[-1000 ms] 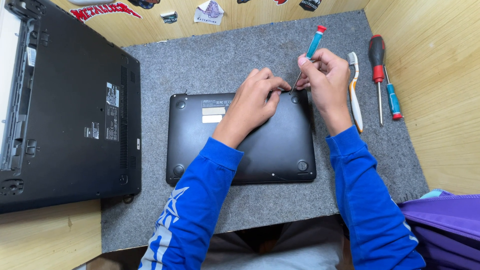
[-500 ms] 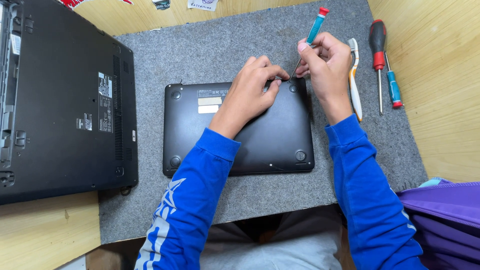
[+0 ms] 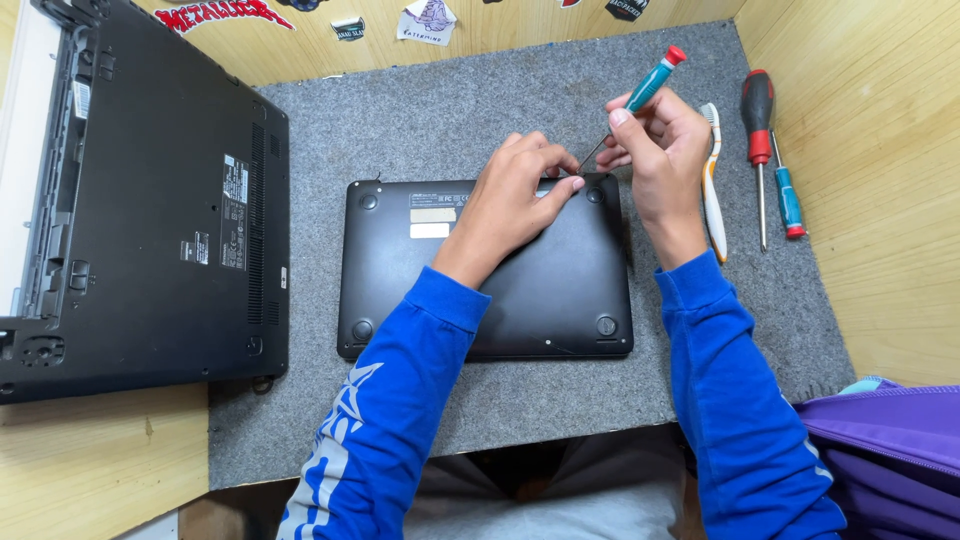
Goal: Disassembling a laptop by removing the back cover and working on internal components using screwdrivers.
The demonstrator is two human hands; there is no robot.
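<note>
A small black laptop [image 3: 520, 300] lies bottom up on the grey felt mat [image 3: 450, 120]. My right hand [image 3: 665, 150] grips a teal screwdriver with a red cap [image 3: 650, 82], tilted, its thin tip pointing down at the laptop's far right edge. My left hand [image 3: 520, 185] rests on the far edge of the laptop, fingers pinched together right beside the screwdriver tip. The spot under the tip is hidden by my fingers. Both arms wear blue sleeves.
A larger black laptop [image 3: 150, 200] lies bottom up at the left. Right of my hand lie a white and orange toothbrush [image 3: 714, 190], a red and black screwdriver [image 3: 758, 130] and a small blue screwdriver [image 3: 788, 200]. Wooden walls stand behind and at right; a purple bag [image 3: 890, 450] sits lower right.
The view has shifted slightly. My hands stay at the laptop's far right edge, and the screwdriver has tilted a little more to the right.
</note>
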